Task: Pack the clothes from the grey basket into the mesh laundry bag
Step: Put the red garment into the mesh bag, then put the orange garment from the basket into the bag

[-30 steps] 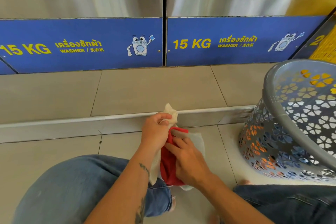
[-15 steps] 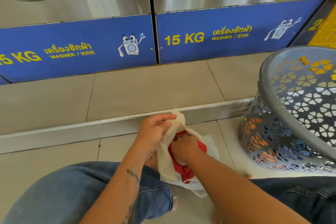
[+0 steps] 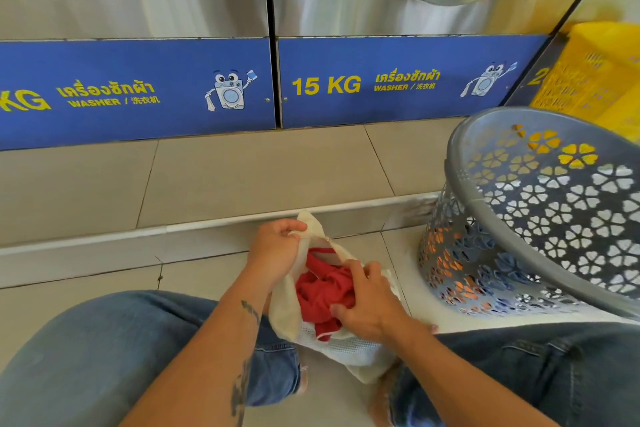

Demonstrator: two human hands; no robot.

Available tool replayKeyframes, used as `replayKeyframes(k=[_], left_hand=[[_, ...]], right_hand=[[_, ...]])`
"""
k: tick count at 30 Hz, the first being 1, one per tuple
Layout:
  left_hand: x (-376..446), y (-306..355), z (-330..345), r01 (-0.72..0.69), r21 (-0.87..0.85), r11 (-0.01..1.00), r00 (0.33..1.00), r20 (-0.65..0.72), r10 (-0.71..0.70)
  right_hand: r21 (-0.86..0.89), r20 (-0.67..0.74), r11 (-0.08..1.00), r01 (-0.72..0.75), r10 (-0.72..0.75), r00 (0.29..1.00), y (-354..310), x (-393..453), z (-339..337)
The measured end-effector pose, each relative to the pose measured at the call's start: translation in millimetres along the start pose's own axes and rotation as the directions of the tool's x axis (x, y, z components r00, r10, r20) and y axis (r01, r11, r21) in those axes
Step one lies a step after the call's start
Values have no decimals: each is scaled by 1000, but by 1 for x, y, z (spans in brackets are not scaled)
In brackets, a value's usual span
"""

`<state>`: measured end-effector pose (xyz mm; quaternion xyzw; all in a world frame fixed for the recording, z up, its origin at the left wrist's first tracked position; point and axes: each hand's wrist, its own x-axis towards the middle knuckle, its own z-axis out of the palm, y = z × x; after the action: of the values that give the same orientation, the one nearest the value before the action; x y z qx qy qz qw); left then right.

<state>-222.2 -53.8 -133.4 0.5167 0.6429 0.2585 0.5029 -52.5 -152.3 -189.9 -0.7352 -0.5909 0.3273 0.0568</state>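
Note:
A cream mesh laundry bag (image 3: 287,319) lies on the floor between my knees, its mouth held open. My left hand (image 3: 275,250) pinches the bag's upper rim and lifts it. A red garment (image 3: 323,291) sits partly inside the bag. My right hand (image 3: 372,303) grips the red garment at the bag's mouth, fingers curled into the cloth. The grey basket (image 3: 460,156) with flower-shaped holes stands to the right, tilted toward me; blue and orange clothes show through its lower wall.
Two steel 15 KG washers with blue panels (image 3: 138,90) stand on a raised tiled step (image 3: 242,180) ahead. A yellow crate (image 3: 595,76) sits at the far right behind the basket. My jeans-clad knees fill the bottom of the view.
My right hand has pushed the red garment deeper into the bag, and my left hand has pulled the bag's rim wider. The view has shifted slightly left.

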Motion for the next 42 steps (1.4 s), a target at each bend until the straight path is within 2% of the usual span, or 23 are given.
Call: replayKeyframes(k=[2,3,7,8,9,11,12,13,14,16,17,18,21,23,25,26,28,29,30,35,39,40,42], left_hand=[[-5,2,2,-21,-1,1000,999,37,21],[-8,3,3,-33,12,999,997,64,32],[-18,6,9,-101,89,991,975,208,81],[-20,7,10,-116,93,989,968,235,92],[-22,8,11,-127,93,988,964,248,101],[-23,11,12,-150,76,986,963,239,128],[-23,14,13,-165,54,985,963,223,149],[-23,18,14,-178,19,984,964,204,170],[-23,22,14,-187,-29,982,964,186,189],[-23,31,15,-203,-123,971,962,162,222],[-23,34,16,-209,-154,966,960,154,233],[-23,36,16,-213,-172,962,959,150,239],[-25,37,16,-206,-185,961,962,139,234],[-24,36,16,-189,-188,964,972,105,211],[-20,34,15,-173,-193,966,981,58,188],[-18,34,14,-174,-188,967,983,27,182],[-13,34,14,-200,-173,964,980,-41,196],[-11,35,16,-223,-172,960,974,-71,214],[-10,37,17,-248,-169,954,967,-98,234],[-10,47,24,-311,-149,938,942,-182,284],[-7,49,36,-257,-95,962,962,-122,244],[-7,48,41,-237,-96,967,970,-83,230],[-8,47,51,-213,-84,973,977,-14,212]], right_hand=[[-28,125,998,-58,61,990,-3,-7,6],[-17,133,996,-84,85,987,-4,-10,8],[-8,-44,979,-203,202,978,-12,-5,0],[87,-78,970,-226,232,970,-13,-1,-4],[254,-80,937,-238,266,961,-16,2,-7],[609,-28,764,-213,289,957,-23,6,-13],[674,-36,719,-170,262,964,-24,8,-14],[661,-65,743,-106,196,978,-24,8,-13],[583,-77,812,-36,99,992,-22,8,-9],[246,13,967,70,-76,997,-11,8,5],[43,92,995,87,-90,992,-5,8,11],[-125,157,989,80,-60,986,2,9,14],[-318,273,947,49,42,961,11,22,3],[-450,289,884,123,13,957,10,38,-14],[-398,284,908,134,-17,959,7,49,-26],[-342,242,935,91,-6,970,6,51,-30],[-446,235,869,213,-115,965,9,43,-38],[-431,183,881,196,-128,975,9,39,-40],[-437,148,881,180,-127,981,11,34,-45],[-559,157,821,119,-37,987,10,5,-73],[-665,214,725,180,-46,976,-3,-19,-91],[-640,215,748,175,-45,976,-4,-26,-98],[-480,197,862,162,-74,978,-1,-37,-119]])
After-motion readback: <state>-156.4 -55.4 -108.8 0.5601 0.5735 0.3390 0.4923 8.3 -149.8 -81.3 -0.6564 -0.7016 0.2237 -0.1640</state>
